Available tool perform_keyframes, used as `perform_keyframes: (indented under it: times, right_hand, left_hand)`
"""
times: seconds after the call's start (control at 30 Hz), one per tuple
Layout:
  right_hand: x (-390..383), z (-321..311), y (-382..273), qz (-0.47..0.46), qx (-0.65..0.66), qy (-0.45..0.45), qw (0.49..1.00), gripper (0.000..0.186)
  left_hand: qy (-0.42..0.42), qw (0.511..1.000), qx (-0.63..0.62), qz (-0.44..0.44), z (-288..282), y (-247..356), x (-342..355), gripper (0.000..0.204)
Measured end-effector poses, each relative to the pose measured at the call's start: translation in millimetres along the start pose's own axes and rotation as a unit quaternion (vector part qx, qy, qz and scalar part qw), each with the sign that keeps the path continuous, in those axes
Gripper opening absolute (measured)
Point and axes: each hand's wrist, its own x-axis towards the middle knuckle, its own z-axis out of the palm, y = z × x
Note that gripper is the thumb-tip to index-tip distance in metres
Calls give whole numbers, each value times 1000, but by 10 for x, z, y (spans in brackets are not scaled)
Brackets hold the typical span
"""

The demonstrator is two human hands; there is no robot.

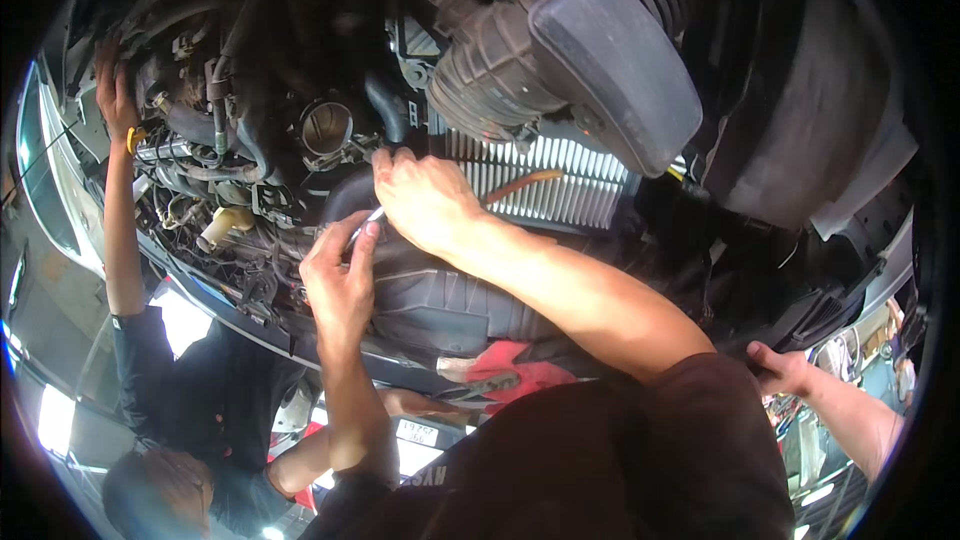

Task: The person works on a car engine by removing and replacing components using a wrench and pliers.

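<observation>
Over an open engine bay, my left hand (338,268) is closed, with thumb and fingers round a slim, shiny metal rod (367,225), whose kind I cannot make out. The rod's upper end passes by the heel of my right hand (428,198). That hand is curled, fingertips down beside a black hose (352,192); whatever is in its grip is hidden. Just beyond lies a round throttle body (327,128). A finned silver radiator (545,180) shows to the right, with a brown hose (522,185) across it.
A black air-filter housing (610,60) with ribbed ducting overhangs the radiator. Red gloves (505,370) lie on the front edge. At left, a co-worker's hand (115,95) with a yellow wristband reaches into the bay. Another person's hand (785,370) is at right.
</observation>
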Motion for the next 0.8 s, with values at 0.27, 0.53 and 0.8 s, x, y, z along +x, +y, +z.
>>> perform_keyframes:
  times: [0.27,0.53,0.8]
  right_hand:
    - [-34,22,26,-25,4,16,1000,25]
    - [105,-100,-1,45,132,5,990,18]
    - [144,-89,39,137,229,-31,963,23]
  left_hand:
    - [-11,999,34,-22,-24,6,-25,26]
    - [88,991,-100,-6,61,137,197,31]
    - [-11,771,-636,-28,297,262,686,37]
